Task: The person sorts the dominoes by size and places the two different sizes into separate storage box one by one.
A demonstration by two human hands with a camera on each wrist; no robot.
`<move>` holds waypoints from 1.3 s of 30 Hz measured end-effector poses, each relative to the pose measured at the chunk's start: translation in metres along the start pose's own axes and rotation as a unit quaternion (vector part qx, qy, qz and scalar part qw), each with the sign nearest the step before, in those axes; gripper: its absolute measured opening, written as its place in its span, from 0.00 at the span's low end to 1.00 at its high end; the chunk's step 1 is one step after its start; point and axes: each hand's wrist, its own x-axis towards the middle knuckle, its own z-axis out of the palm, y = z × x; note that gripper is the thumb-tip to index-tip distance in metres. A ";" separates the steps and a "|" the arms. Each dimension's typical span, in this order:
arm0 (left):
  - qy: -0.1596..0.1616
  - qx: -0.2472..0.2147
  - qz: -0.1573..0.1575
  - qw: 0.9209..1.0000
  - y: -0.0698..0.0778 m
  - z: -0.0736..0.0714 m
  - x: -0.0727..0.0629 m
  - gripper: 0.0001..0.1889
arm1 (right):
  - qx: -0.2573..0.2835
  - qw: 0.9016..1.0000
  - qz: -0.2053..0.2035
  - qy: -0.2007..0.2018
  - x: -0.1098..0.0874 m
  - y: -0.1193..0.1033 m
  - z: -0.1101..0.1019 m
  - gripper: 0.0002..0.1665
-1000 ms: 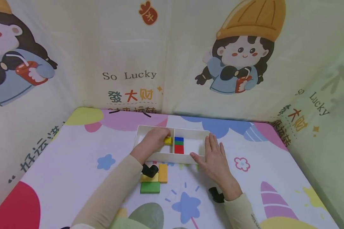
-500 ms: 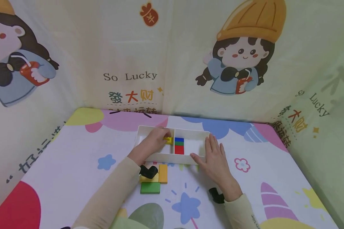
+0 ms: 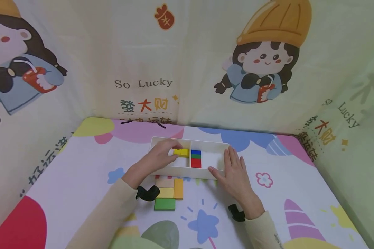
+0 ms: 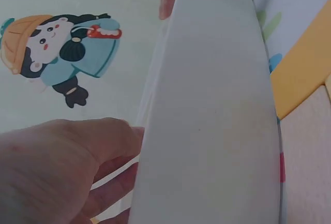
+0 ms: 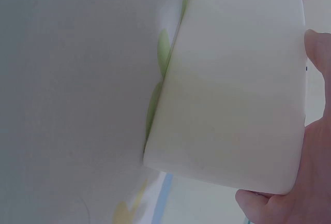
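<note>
A white two-compartment box stands on the table. In its left compartment lies a yellow block near the divider. My left hand reaches over that compartment with thumb and fingers apart; its fingertips are close to the yellow block, and whether they touch it I cannot tell. Red, green and blue blocks lie in a row along the divider in the right compartment. My right hand rests against the box's right end, fingers straight, thumb at the front rim. In the left wrist view the box wall hides the blocks inside.
In front of the box several wooden blocks lie together: a green one, a pale yellow one, an orange one and a pinkish one. A patterned cloth covers the table, with printed curtains behind and at the sides.
My left hand has drawn back to the left and its fingers have spread from the yellow block, which now shows more fully. My right hand stays at the box's right end.
</note>
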 end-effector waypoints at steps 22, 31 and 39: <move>0.069 0.012 0.067 0.995 0.001 -0.009 -0.059 0.17 | 0.010 1.000 0.002 -0.002 -0.002 0.003 0.002 0.60; 0.071 0.003 0.122 0.990 -0.002 -0.013 -0.079 0.15 | 0.014 1.000 0.001 -0.003 0.001 0.003 0.000 0.59; 0.040 -0.015 0.110 0.993 -0.013 -0.008 -0.098 0.16 | 0.014 1.000 -0.001 -0.004 0.001 0.001 0.001 0.59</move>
